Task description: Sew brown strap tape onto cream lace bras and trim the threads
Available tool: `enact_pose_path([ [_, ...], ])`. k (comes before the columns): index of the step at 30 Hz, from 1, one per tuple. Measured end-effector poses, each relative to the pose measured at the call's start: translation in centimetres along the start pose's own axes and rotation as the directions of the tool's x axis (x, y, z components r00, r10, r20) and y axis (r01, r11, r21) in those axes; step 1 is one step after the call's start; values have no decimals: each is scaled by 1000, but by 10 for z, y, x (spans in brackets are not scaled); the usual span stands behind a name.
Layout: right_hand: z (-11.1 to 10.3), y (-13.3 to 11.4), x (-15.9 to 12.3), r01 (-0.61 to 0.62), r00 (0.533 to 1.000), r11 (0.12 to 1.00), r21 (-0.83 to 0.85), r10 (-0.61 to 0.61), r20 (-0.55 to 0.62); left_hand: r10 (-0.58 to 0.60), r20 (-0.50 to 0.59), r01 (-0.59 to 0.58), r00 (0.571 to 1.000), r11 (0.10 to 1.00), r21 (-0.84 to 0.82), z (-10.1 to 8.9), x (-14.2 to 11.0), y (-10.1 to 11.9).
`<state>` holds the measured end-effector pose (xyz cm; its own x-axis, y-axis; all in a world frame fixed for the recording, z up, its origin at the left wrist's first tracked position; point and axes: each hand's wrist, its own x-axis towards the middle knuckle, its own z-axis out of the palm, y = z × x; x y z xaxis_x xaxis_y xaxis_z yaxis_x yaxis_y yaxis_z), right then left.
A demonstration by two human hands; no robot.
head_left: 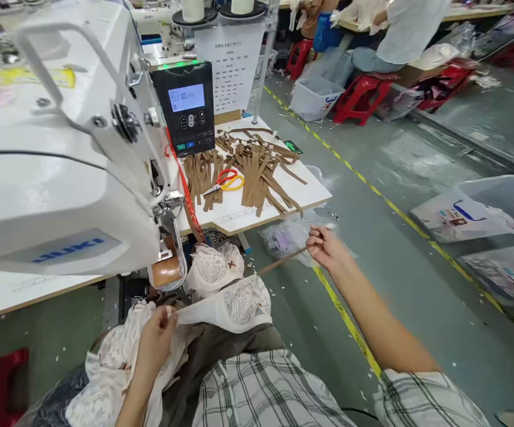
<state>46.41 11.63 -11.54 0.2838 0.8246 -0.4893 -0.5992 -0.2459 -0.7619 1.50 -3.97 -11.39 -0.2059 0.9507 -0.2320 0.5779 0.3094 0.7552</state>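
Observation:
A white lace bra (243,305) is stretched over my lap. My left hand (156,335) pinches its wing at the left. Out to the right, my right hand (323,246) is closed on a thin brown strap (284,260) that runs taut from the bra's upper edge. Another lace cup (215,267) lies just behind, near the sewing machine's arm. More white lace bras (119,356) are heaped by my left forearm. Ahead stands a white sewing machine (61,178), its needle area left of the bra.
Brown straps (257,166) lie in bunches on the white table (239,219), with orange-and-red scissors (225,181) on them. A control panel (186,107) stands beside the machine. Plastic bins (484,207) and red stools (364,95) are on the floor; a person sits at the back.

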Motion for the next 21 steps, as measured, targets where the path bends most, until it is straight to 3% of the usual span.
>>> enact_pose_path([
  [2, 4, -7, 2, 57, 998, 998, -25, -57, 15, -25, -196, 23, 980, 1000, -13, 12, 9, -6],
  [5, 20, 3, -11, 110, 990, 988, -108, -99, 104, -37, -386, 55, 922, 998, 35, 26, 19, -2],
  [6, 28, 12, -20, 106, 984, 983, -150, -82, 156, -27, -407, 54, 913, 997, 55, 28, 19, 4],
  [8, 48, 33, -47, 69, 955, 964, -256, 10, 296, 71, -331, -43, 941, 995, 91, 28, 17, 22],
  [9, 59, 43, -63, 69, 919, 941, -330, 69, 387, 156, -255, -137, 954, 986, 91, 26, 14, 34],
  [10, 70, 52, -80, 108, 853, 896, -431, 139, 503, 264, -159, -255, 951, 964, 74, 23, 10, 47],
  [11, 81, 58, -97, 220, 745, 813, -539, 217, 631, 369, -78, -367, 926, 929, 36, 18, 5, 60],
  [13, 101, 65, -125, 482, 507, 623, -616, 375, 776, 476, 32, -475, 879, 879, -35, 9, -3, 83],
  [14, 109, 66, -136, 589, 409, 544, -597, 437, 801, 492, 95, -490, 865, 870, -45, 5, -7, 93],
  [15, 116, 67, -143, 655, 345, 497, -569, 474, 810, 498, 152, -497, 854, 867, -46, 1, -9, 100],
  [18, 125, 70, -150, 721, 238, 455, -522, 545, 804, 491, 278, -501, 826, 865, -40, -4, -14, 105],
  [20, 126, 76, -150, 708, 241, 447, -547, 575, 782, 484, 309, -496, 819, 867, -43, -4, -15, 101],
  [21, 126, 79, -150, 702, 272, 433, -566, 571, 774, 476, 314, -489, 821, 871, -40, -3, -15, 99],
])
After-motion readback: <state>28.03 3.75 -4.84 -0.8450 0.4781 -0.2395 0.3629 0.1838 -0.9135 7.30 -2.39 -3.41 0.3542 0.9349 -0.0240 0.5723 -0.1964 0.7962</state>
